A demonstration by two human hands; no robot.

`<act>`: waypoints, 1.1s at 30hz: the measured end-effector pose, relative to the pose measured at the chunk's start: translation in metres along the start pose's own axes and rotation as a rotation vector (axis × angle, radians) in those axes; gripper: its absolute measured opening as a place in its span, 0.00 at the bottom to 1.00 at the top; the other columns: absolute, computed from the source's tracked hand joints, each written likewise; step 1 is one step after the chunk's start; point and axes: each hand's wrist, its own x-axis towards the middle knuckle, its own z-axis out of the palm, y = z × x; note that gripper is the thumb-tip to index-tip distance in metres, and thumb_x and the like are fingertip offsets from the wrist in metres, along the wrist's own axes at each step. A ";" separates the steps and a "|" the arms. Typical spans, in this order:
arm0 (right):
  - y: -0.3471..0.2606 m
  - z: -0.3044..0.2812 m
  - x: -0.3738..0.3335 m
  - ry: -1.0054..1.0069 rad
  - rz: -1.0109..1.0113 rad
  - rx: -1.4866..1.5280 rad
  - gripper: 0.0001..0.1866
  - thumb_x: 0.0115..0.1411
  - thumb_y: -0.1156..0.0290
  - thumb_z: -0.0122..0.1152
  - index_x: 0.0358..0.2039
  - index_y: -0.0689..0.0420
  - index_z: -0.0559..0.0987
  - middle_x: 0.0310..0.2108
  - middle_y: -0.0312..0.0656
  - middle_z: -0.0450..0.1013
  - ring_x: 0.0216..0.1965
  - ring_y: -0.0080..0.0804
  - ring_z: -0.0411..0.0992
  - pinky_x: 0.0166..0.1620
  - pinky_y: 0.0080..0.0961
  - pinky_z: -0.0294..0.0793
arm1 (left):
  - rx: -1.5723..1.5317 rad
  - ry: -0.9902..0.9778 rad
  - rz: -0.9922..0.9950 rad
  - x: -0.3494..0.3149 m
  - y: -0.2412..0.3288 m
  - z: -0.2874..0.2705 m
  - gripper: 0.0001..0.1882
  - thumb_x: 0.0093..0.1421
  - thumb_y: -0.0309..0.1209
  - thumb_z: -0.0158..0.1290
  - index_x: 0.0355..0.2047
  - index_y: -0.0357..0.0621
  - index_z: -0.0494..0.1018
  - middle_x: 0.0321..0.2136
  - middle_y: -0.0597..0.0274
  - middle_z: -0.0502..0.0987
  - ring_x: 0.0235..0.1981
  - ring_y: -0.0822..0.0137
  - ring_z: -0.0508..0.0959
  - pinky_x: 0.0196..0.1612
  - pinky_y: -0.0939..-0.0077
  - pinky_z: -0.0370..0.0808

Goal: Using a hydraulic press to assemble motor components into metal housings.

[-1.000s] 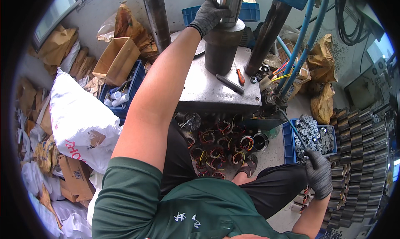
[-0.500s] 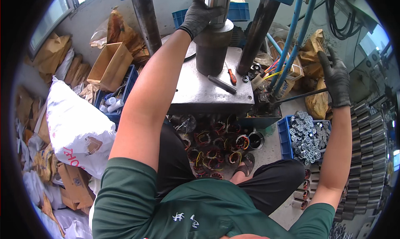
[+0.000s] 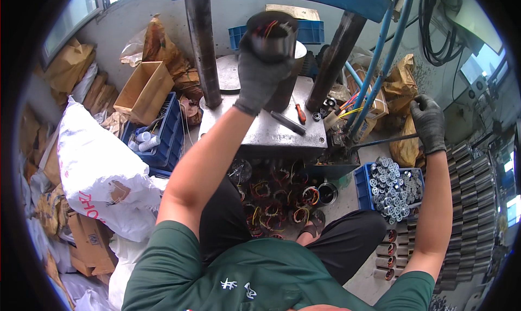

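Having tilted, the cylinder [image 3: 274, 46] filled the left hand [image 3: 260, 79], upper centre; firm support seemed wise; the right hand [image 3: 429, 120] gripped unclearly.

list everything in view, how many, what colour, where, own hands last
wired metal cylinder: one, dark grey, in left hand
press bed: one, silver, centre
press columns: two, dark, on bed
screwdriver: one, orange, on bed
rod: one, dark, on bed
hoses: two, blue, upper right
lever: one, dark, ends by right hand
crates: at least three, blue, left, right, behind bed
round parts: many, silver, in right crate
tubes: many, silver, stacked far right
wired coils: many, red and yellow wires, floor
wooden box: one, tan, left
sacks: several, white, left
bags: several, brown, both sides
left hand: one, dark glove, around cylinder
right hand: one, dark glove, beside lever
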 end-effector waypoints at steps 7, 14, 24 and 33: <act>0.006 -0.017 -0.071 0.101 -0.245 0.007 0.06 0.64 0.74 0.60 0.40 0.58 0.82 0.37 0.52 0.79 0.41 0.53 0.79 0.46 0.43 0.79 | -0.611 0.184 -0.465 -0.091 -0.004 -0.048 0.29 0.61 0.33 0.64 0.59 0.43 0.65 0.47 0.59 0.74 0.50 0.61 0.80 0.52 0.60 0.84; -0.090 -0.044 -0.171 -0.362 -0.439 -0.134 0.12 0.56 0.70 0.69 0.41 0.57 0.82 0.36 0.50 0.79 0.39 0.49 0.77 0.45 0.44 0.76 | -0.777 0.283 -0.842 -0.106 -0.037 -0.074 0.30 0.64 0.38 0.64 0.60 0.40 0.66 0.51 0.53 0.76 0.54 0.55 0.80 0.57 0.55 0.83; -0.219 0.115 -0.092 -0.311 -0.526 0.368 0.40 0.52 0.61 0.77 0.62 0.63 0.71 0.53 0.55 0.76 0.55 0.54 0.75 0.64 0.44 0.69 | -0.891 0.226 -0.976 -0.118 -0.052 -0.059 0.32 0.64 0.41 0.63 0.63 0.40 0.65 0.53 0.50 0.75 0.56 0.54 0.79 0.57 0.51 0.83; -0.247 0.205 -0.068 -0.643 -0.200 0.783 0.58 0.48 0.58 0.87 0.70 0.66 0.59 0.56 0.47 0.73 0.57 0.31 0.72 0.62 0.29 0.74 | -0.966 0.265 -0.909 -0.116 -0.055 -0.060 0.35 0.59 0.31 0.68 0.61 0.36 0.61 0.52 0.46 0.75 0.54 0.50 0.80 0.59 0.55 0.82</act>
